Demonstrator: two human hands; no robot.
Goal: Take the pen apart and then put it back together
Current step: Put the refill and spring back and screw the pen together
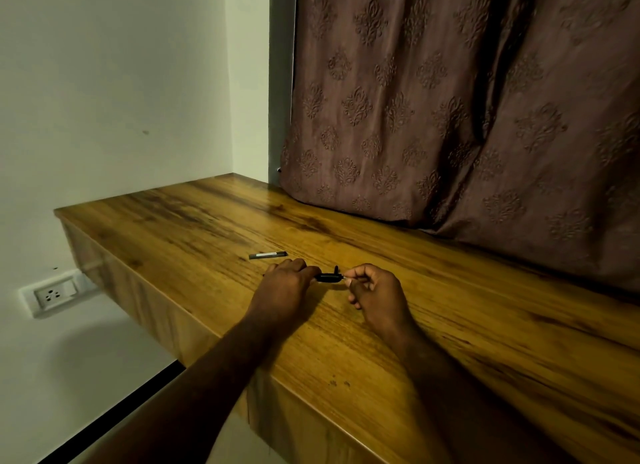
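A short black pen part with a clip (328, 276) is held just above the wooden table (194, 228) between both hands. My left hand (284, 287) grips its left end, and most of that end is hidden under my fingers. My right hand (374, 290) pinches a thin light piece at its right end with thumb and forefinger. A separate dark, slim pen piece (268, 255) lies flat on the table just beyond my left hand, apart from both hands.
A brown patterned curtain (450, 117) hangs behind the table and rests on its back edge. The table's left edge drops off near a white wall with a power socket (52, 294) below.
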